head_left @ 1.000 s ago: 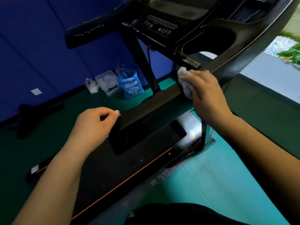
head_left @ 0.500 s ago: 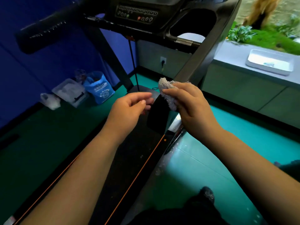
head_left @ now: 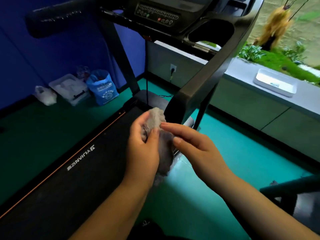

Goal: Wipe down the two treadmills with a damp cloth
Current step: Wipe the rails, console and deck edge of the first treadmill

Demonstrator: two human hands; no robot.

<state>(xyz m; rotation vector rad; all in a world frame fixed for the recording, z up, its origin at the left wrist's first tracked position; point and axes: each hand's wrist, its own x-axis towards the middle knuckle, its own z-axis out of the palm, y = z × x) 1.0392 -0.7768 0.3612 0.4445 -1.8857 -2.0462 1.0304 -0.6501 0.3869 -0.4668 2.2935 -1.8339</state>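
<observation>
treadmill belt (head_left: 69,179): runs from lower left of the frame toward centre.
console (head_left: 155,14): top centre, above the belt's far end.
left handrail (head_left: 57,19): upper left, beside the console.
right handrail (head_left: 207,80): right of centre, sloping down from the console.
cloth (head_left: 155,118): centre, before the right handrail's lower end.
left hand (head_left: 143,153): left of the cloth, gripping it.
right hand (head_left: 195,148): right of the cloth, fingers touching it.
tub (head_left: 69,89): middle left, on the floor.
bag (head_left: 103,89): just right of the tub.
tray (head_left: 275,84): right edge, on the ledge (head_left: 242,71).
</observation>
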